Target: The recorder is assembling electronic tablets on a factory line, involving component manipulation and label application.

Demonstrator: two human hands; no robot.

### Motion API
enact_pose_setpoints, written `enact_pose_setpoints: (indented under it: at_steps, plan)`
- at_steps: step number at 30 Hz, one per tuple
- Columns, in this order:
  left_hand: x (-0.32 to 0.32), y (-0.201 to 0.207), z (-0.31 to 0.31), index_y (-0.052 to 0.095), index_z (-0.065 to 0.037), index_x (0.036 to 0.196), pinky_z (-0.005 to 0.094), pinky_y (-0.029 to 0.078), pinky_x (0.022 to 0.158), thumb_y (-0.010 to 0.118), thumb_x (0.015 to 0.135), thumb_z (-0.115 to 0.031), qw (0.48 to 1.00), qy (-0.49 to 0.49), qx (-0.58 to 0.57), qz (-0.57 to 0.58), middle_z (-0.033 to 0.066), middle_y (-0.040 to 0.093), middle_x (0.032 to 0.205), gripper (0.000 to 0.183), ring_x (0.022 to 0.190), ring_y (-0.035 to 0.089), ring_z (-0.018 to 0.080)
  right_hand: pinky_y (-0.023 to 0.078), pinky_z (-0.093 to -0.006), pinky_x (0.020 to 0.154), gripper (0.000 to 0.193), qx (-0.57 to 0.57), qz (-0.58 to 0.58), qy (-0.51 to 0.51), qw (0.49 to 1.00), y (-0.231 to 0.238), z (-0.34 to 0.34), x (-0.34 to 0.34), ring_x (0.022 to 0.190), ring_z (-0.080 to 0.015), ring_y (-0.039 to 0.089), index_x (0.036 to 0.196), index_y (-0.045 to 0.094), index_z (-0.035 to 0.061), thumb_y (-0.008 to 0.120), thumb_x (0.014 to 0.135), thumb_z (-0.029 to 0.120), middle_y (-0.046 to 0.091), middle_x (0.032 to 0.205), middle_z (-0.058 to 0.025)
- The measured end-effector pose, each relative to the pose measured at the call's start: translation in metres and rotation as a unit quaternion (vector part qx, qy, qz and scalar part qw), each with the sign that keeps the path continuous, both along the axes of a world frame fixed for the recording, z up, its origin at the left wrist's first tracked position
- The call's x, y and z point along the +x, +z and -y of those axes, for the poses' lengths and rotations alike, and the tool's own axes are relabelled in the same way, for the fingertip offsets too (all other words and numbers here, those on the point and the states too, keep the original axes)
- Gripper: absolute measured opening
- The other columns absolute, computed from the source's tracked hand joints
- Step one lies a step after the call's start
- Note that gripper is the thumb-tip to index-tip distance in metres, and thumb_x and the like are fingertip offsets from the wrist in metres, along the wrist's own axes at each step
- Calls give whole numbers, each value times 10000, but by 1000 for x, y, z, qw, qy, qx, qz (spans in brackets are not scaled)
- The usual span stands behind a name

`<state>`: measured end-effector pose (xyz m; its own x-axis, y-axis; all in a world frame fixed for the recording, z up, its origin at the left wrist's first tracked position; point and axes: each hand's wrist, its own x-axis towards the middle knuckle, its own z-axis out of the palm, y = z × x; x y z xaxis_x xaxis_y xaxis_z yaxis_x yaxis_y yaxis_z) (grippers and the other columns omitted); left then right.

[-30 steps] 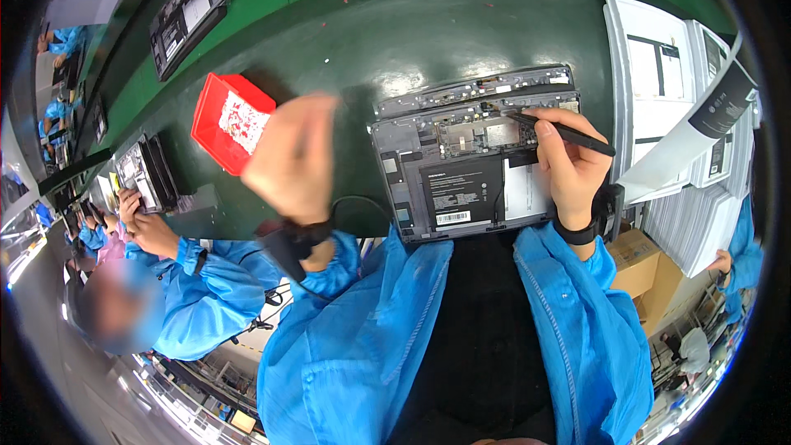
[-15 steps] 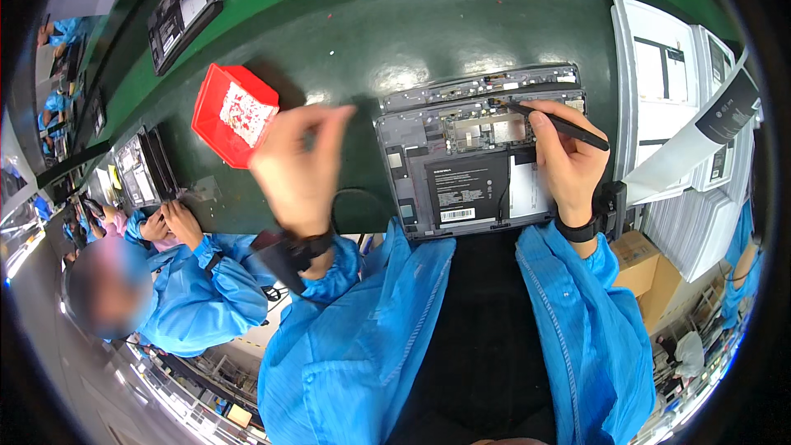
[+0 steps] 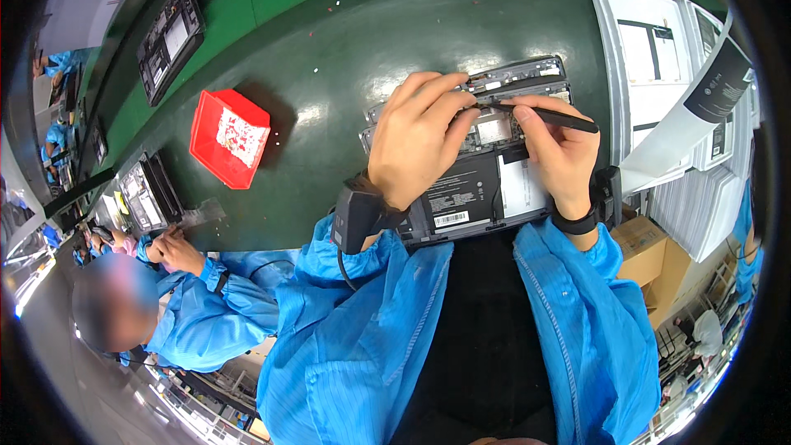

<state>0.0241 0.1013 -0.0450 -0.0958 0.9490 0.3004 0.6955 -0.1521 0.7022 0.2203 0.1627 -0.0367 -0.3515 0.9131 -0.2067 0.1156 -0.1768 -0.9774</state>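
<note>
An opened laptop base [image 3: 527, 218] lies in front of me, with a black battery [image 3: 456, 194], a circuit board and a silver-grey panel showing. My right hand [image 3: 564, 152] grips black tweezers [image 3: 560, 119], their tip pointing left over the board. Coming in from the left, my left hand [image 3: 420, 136] hovers above the base and covers its left part. Its thumb and forefinger close together at the tweezers' tip; whatever they pinch is too small to make out. Behind the base a second narrow dark laptop part [image 3: 527, 72] lies along its far edge.
Left of the laptop stands a red bin [image 3: 208, 136] with small white pieces. White trays [image 3: 606, 58] are stacked at the right, a curled white sheet [image 3: 680, 144] leaning there. A co-worker's hands [image 3: 177, 251] are at the left, near other open laptops [image 3: 148, 189].
My left hand has swung right from beside the red bin to the tweezers' tip over the laptop. My right hand keeps the tweezers over the board. The whole view has shifted slightly.
</note>
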Motion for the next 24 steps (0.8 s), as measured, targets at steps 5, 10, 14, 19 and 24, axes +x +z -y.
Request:
enact_pose_setpoints:
  at_steps: [5, 10, 14, 19, 24]
  plan:
    - [0, -3, 1, 730, 1, 936, 401, 559, 851, 796, 801, -67, 1000, 1, -15, 26, 140, 731, 1109, 165, 1031, 671, 326, 279, -170, 455, 167, -15, -22, -9, 1000, -1, 0, -2, 533, 22, 452, 1097, 739, -12, 724, 939, 39, 686, 780, 24]
    - [1, -3, 3, 725, 1, 924, 402, 558, 847, 797, 801, -74, 999, 15, -17, 25, 139, 738, 1080, 161, 1024, 673, 326, 275, -169, 473, 163, 7, 14, -13, 1000, -2, 1, -5, 551, 31, 440, 1088, 746, -14, 732, 936, 44, 676, 760, 39]
    - [1, -6, 3, 725, 0, 921, 401, 558, 845, 797, 801, -73, 999, 17, -14, 25, 138, 738, 1078, 158, 1017, 673, 324, 276, -168, 483, 159, 2, 31, -8, 999, -2, 1, -5, 565, 33, 431, 1079, 754, -10, 739, 931, 49, 675, 760, 44]
    - [1, -2, 3, 724, 0, 919, 401, 558, 841, 793, 804, -69, 999, 13, -23, 30, 135, 738, 1070, 151, 1007, 674, 324, 312, -161, 517, 163, 6, 34, -14, 999, -3, 1, -7, 607, 24, 455, 1073, 760, -4, 750, 921, 52, 696, 818, 32]
    - [3, -4, 1, 724, 1, 920, 401, 558, 834, 791, 802, -63, 999, 18, -16, 27, 135, 738, 1063, 151, 992, 676, 324, 323, -160, 525, 164, 3, 45, -9, 999, -2, -1, -5, 614, 22, 466, 1074, 761, -2, 752, 919, 52, 703, 839, 27]
